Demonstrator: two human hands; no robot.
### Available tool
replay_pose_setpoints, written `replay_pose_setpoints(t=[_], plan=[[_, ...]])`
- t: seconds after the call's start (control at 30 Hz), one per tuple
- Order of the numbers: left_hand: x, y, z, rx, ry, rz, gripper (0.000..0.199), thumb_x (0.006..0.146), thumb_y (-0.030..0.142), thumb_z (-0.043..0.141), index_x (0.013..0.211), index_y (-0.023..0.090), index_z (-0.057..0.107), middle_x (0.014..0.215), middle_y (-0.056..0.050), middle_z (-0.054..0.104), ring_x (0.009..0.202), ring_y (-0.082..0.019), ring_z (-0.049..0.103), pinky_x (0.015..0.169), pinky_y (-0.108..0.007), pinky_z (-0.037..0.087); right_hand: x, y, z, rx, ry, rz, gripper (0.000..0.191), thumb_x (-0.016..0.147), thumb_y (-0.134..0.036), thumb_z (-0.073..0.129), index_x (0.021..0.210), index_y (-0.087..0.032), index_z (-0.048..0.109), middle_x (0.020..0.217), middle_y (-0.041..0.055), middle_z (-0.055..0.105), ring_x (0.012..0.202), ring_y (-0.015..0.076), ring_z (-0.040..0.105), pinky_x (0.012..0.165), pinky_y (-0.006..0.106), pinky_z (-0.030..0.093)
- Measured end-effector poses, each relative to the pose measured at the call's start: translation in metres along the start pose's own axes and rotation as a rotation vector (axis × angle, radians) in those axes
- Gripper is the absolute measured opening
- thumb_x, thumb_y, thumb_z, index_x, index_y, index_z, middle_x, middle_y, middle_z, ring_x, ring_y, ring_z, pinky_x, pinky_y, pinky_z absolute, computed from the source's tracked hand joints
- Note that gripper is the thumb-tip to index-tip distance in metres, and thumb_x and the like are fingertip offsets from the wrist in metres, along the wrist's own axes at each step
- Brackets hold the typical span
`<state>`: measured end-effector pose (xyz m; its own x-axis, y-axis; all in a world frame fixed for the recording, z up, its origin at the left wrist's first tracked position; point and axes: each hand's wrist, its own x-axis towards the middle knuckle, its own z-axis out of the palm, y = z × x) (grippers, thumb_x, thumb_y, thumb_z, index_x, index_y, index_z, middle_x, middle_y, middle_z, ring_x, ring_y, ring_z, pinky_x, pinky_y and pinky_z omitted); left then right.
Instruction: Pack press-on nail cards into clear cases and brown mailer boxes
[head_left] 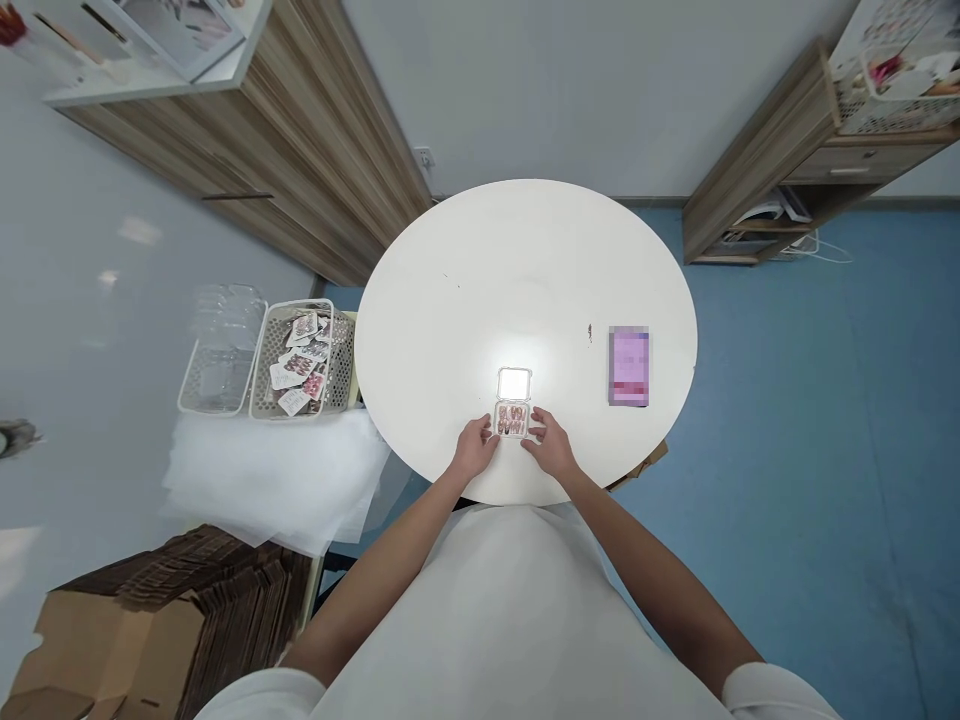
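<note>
On the near part of a white oval table (pixel 525 270) lies a small clear case of press-on nails (pixel 512 421), the nails set in rows. Its hinged lid (pixel 514 384) is swung up and back, showing bright white. My left hand (pixel 476 447) holds the left edge of the case, with its fingers curved and the thumb by the lower corner. Opposite it, my right hand (pixel 551 445) is at the right edge, fingers bent toward the case and thumb at the lower right corner. A purple pixelated rectangle (pixel 628 366) lies to the right on the table.
Left of the table stand a white basket of nail cards (pixel 300 365) and a basket of clear plastic boxes (pixel 221 370). White sheets (pixel 270 475) and folded cardboard boxes (pixel 150 630) are nearer me. Wooden cabinets stand at back left (pixel 322 130) and right (pixel 765 150).
</note>
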<state>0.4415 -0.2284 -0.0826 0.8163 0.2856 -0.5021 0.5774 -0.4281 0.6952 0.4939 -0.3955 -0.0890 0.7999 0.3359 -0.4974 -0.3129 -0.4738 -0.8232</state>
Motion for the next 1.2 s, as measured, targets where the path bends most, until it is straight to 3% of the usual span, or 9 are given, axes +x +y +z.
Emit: replay_pose_setpoints(t=[0.13, 0.3, 0.5, 0.6, 0.93, 1.07, 1.2], plan=[[0.001, 0.001, 0.001, -0.079, -0.004, -0.014, 0.036, 0.076, 0.020, 0.052, 0.112, 0.019, 0.054, 0.102, -0.007, 0.059, 0.081, -0.015, 0.056, 0.079, -0.033, 0.044, 0.001, 0.000, -0.002, 0.183, -0.039, 0.059, 0.063, 0.064, -0.019, 0.059, 0.123, -0.023, 0.038, 0.123, 0.0089, 0.050, 0.098, 0.0171, 0.058, 0.081, 0.034, 0.049], [0.000, 0.000, 0.000, -0.150, 0.037, -0.050, 0.035, 0.075, 0.022, 0.053, 0.110, 0.018, 0.057, 0.093, -0.004, 0.062, 0.080, -0.014, 0.056, 0.079, -0.031, 0.043, -0.002, -0.001, -0.004, 0.227, -0.068, 0.100, 0.059, 0.065, -0.020, 0.058, 0.121, -0.023, 0.040, 0.123, 0.0090, 0.050, 0.098, 0.0181, 0.058, 0.078, 0.034, 0.050], [-0.006, -0.001, -0.012, -0.313, -0.060, -0.027, 0.029, 0.076, 0.025, 0.051, 0.102, 0.019, 0.062, 0.095, -0.004, 0.065, 0.086, -0.017, 0.057, 0.081, -0.033, 0.043, -0.016, -0.002, 0.004, 0.304, -0.018, 0.079, 0.051, 0.066, -0.021, 0.059, 0.115, -0.022, 0.045, 0.119, 0.0088, 0.052, 0.091, 0.0164, 0.060, 0.076, 0.034, 0.050], [-0.010, 0.003, -0.022, -0.415, -0.116, -0.025, 0.029, 0.075, 0.026, 0.052, 0.101, 0.018, 0.063, 0.100, -0.006, 0.064, 0.086, -0.016, 0.057, 0.078, -0.031, 0.044, -0.026, -0.008, 0.009, 0.340, 0.033, 0.052, 0.050, 0.066, -0.022, 0.059, 0.114, -0.023, 0.046, 0.118, 0.0084, 0.052, 0.089, 0.0162, 0.060, 0.076, 0.034, 0.050], [-0.038, 0.008, -0.067, -0.714, -0.296, 0.025, 0.040, 0.064, 0.035, 0.069, 0.098, 0.015, 0.064, 0.091, -0.007, 0.066, 0.073, -0.011, 0.057, 0.069, -0.026, 0.045, -0.063, -0.049, 0.018, 0.402, 0.196, -0.053, 0.045, 0.069, -0.038, 0.060, 0.111, -0.022, 0.052, 0.112, 0.0084, 0.055, 0.084, 0.0163, 0.060, 0.077, 0.036, 0.048], [-0.051, 0.002, -0.087, -0.787, -0.384, 0.042, 0.040, 0.063, 0.033, 0.071, 0.097, 0.016, 0.064, 0.092, -0.007, 0.065, 0.072, -0.009, 0.057, 0.071, -0.024, 0.045, -0.072, -0.069, 0.026, 0.500, 0.093, -0.006, 0.041, 0.075, -0.047, 0.052, 0.108, -0.023, 0.055, 0.114, 0.0074, 0.056, 0.088, 0.0168, 0.061, 0.076, 0.033, 0.049], [-0.063, -0.004, -0.106, -0.821, -0.517, 0.023, 0.039, 0.062, 0.029, 0.073, 0.098, 0.015, 0.063, 0.089, -0.007, 0.065, 0.070, -0.008, 0.057, 0.069, -0.023, 0.045, -0.080, -0.087, 0.036, 0.566, -0.014, -0.013, 0.039, 0.077, -0.048, 0.050, 0.106, -0.022, 0.056, 0.103, 0.0067, 0.063, 0.085, 0.0172, 0.062, 0.074, 0.032, 0.051]])
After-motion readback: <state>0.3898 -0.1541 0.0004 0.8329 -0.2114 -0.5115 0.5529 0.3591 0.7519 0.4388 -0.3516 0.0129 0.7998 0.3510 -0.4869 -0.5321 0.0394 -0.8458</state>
